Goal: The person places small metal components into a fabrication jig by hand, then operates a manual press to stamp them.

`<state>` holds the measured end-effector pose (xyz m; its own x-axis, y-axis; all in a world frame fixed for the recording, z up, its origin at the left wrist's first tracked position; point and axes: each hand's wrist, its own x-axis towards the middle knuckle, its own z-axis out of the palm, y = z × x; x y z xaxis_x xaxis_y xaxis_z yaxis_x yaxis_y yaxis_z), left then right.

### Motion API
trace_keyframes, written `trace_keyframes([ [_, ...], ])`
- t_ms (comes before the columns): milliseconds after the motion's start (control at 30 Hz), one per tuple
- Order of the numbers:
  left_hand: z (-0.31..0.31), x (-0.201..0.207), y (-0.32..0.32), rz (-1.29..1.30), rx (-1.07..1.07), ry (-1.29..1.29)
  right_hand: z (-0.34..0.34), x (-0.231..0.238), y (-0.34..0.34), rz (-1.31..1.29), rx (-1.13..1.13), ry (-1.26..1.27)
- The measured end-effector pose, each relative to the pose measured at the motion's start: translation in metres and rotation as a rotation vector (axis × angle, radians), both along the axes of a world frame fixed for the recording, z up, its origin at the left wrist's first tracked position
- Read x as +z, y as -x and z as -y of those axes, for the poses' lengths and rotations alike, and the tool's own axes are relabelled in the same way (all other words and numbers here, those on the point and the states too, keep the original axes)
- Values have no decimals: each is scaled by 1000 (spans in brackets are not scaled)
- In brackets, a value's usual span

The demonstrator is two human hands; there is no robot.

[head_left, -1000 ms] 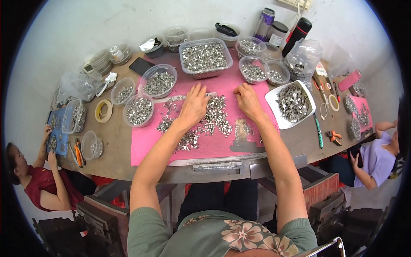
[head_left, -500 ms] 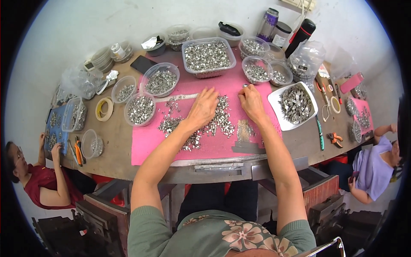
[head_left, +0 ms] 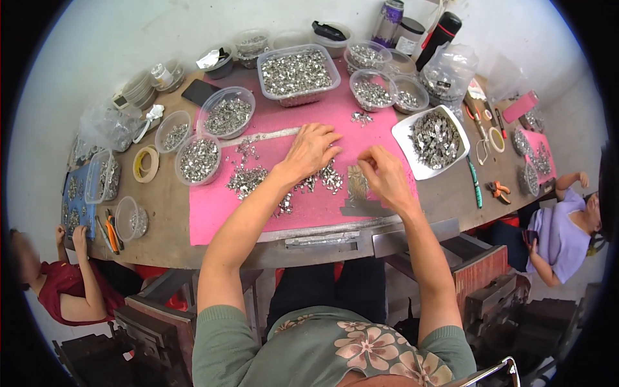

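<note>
On the pink mat point(head_left: 213, 222) lies a loose pile of small silvery metal pieces point(head_left: 247, 180). My left hand point(head_left: 311, 151) rests over the right part of this pile, fingers stretched and slightly bent, hiding some pieces. To its right, my right hand point(head_left: 387, 175) has its thumb and fingertips pinched together; whatever lies between them is too small to make out. Those fingertips are just above a worn brownish patch point(head_left: 356, 183) with a grey strip point(head_left: 364, 208) at its near edge. Beyond the hands sits a small separate cluster of metal pieces point(head_left: 362, 118).
A rectangular tub point(head_left: 300, 97) of metal pieces stands behind the mat, with round bowls point(head_left: 200, 159) on both sides. A white dish point(head_left: 403, 151) of darker metal parts is at right. Pliers point(head_left: 498, 192), tape point(head_left: 145, 164) and flasks point(head_left: 440, 40) lie around. Two people sit at the sides.
My right hand has drawn back toward me from the far part of the mat, uncovering the small cluster there. The left hand's fingers have turned more to the right. The view has shifted slightly.
</note>
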<state>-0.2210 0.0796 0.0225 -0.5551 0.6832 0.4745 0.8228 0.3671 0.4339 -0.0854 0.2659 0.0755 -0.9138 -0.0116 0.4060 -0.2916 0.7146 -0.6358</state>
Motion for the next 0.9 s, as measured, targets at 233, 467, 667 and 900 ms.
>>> trace_keyframes([
  [233, -7, 0, -13, -77, 98, 117, 13, -6, -86, 159, -44, 283],
  [467, 6, 41, -65, 102, 52, -276, 34, -19, -115, 158, 50, 292],
  [667, 50, 17, -139, 420, 45, -140, 37, -26, -120, 40, 86, 128],
  [900, 55, 10, -145, 180, 139, -12, 44, -22, -118, -87, 77, -125],
])
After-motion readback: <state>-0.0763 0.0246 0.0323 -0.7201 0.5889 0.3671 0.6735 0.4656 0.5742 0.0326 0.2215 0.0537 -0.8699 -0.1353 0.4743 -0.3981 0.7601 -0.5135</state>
